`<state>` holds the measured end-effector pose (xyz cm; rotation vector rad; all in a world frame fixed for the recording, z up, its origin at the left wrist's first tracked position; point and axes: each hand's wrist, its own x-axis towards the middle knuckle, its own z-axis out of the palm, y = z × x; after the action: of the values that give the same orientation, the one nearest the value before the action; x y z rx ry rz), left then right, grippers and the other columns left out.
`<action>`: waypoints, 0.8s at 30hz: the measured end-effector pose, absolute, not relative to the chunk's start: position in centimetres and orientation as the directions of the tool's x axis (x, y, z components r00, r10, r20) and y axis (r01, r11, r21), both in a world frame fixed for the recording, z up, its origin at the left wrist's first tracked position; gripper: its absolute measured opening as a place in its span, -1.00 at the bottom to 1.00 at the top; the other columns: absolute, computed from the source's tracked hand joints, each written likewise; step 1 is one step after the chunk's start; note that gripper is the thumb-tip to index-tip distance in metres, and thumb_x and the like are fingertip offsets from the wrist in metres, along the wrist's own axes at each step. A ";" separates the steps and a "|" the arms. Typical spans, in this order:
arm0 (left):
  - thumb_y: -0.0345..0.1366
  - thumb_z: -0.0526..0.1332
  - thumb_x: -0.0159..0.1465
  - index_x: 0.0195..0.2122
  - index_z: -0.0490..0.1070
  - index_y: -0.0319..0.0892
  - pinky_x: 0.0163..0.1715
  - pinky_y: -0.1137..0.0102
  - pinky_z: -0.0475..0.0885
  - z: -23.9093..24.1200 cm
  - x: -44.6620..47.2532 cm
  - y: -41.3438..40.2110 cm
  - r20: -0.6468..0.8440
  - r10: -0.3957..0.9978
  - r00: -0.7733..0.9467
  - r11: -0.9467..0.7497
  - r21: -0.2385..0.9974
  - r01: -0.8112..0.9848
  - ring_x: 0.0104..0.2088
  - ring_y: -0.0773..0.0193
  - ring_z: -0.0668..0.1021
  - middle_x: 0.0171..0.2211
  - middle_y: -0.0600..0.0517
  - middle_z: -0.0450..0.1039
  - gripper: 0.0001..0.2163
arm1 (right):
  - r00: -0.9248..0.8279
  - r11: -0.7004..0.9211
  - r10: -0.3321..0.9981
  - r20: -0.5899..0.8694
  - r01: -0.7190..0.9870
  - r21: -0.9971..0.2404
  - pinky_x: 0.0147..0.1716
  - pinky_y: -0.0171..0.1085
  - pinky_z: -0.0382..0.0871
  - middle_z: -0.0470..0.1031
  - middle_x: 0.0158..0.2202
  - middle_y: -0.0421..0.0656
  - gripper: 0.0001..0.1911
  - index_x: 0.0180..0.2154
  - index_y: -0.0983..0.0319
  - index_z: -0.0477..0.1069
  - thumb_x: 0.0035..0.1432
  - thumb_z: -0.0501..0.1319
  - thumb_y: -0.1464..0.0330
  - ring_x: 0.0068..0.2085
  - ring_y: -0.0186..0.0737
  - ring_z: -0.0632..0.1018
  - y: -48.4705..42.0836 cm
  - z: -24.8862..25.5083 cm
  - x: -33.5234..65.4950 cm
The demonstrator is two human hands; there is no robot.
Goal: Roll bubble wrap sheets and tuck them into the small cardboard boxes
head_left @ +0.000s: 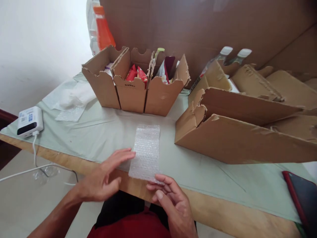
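A clear bubble-wrap bag (146, 152) lies flat on the cloth, its near end reaching the table's front edge. My left hand (106, 177) is at its left side, fingers stretched out and thumb apart; the fingertips meet or overlap the bag's left edge. At the bag's near right corner is my right hand (173, 201), palm turned up with loosely curled fingers. Its index fingertip overlaps that corner, and no firm grip shows. Whether anything is inside the bag I cannot tell.
Behind stand three cardboard bins (131, 94) holding packets. Larger cardboard bins (237, 138) fill the right side, with two capped bottles (221, 54) behind. More bubble wrap (74, 99), a white device (30, 121) with a cable, and a phone (302, 198) lie on the table.
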<state>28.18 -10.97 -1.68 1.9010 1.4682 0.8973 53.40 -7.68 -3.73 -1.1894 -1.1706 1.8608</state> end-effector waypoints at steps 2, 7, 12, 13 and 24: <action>-0.48 0.15 0.24 0.32 0.24 -0.03 0.22 0.13 0.43 -2.2 29.5 -11.6 0.167 0.978 0.122 -0.207 0.784 0.586 0.29 0.08 0.41 0.23 -0.10 0.44 -0.40 | -0.422 -0.391 0.842 -0.337 -0.047 -0.919 -0.18 -0.20 0.55 0.65 -0.09 0.01 -0.66 0.00 0.16 0.50 0.26 0.32 0.15 -0.08 -0.07 0.65 -6.9 -3.5 53.4; -0.34 0.14 0.33 0.05 0.49 -0.16 -0.32 0.38 0.51 -3.4 31.5 -8.5 0.116 0.970 -0.212 0.017 0.842 0.539 -0.36 0.27 0.56 -0.35 0.04 0.54 -0.70 | -0.390 -0.227 0.902 -0.185 -0.064 -0.972 -0.21 -0.19 0.58 0.64 -0.05 -0.04 -0.56 0.19 0.06 0.37 0.31 0.28 0.22 -0.17 -0.14 0.67 -5.5 -2.8 53.9; -0.28 0.14 0.28 0.15 0.40 -0.22 -0.46 0.44 0.39 -3.7 30.9 -6.6 -0.026 0.964 -0.263 0.144 0.885 0.442 -0.49 0.33 0.48 -0.49 0.15 0.42 -0.59 | -0.410 0.330 0.891 0.195 0.290 -0.899 -0.07 -0.15 0.55 0.63 -0.07 -0.11 -0.67 0.11 0.04 0.44 0.35 0.20 0.42 -0.08 -0.15 0.64 -4.3 -2.1 54.6; -0.28 0.14 0.28 0.18 0.37 -0.23 -0.45 0.44 0.38 -3.7 30.8 -6.5 -0.027 0.963 -0.267 0.150 0.880 0.452 -0.50 0.33 0.47 -0.49 0.16 0.42 -0.56 | -0.472 0.485 0.829 0.299 0.342 -0.805 0.01 -0.11 0.51 0.61 0.00 -0.09 -0.65 0.10 0.07 0.44 0.33 0.19 0.47 0.01 -0.11 0.60 -3.8 -2.2 54.3; -0.34 0.18 0.31 0.25 0.29 -0.14 -0.05 0.17 0.53 -4.0 31.4 -7.6 0.257 0.940 -0.223 -0.012 0.680 0.733 -0.05 0.09 0.59 0.02 -0.14 0.52 -0.54 | -0.789 0.856 0.511 0.341 0.428 -0.291 0.02 0.01 0.37 0.62 0.01 -0.03 -0.72 -0.06 0.20 0.54 0.31 0.15 0.55 0.14 0.08 0.50 1.0 -3.6 50.9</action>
<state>31.40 -7.61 -3.95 1.7550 1.9908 1.0697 50.85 1.02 -3.60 -0.6952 -2.6189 0.2768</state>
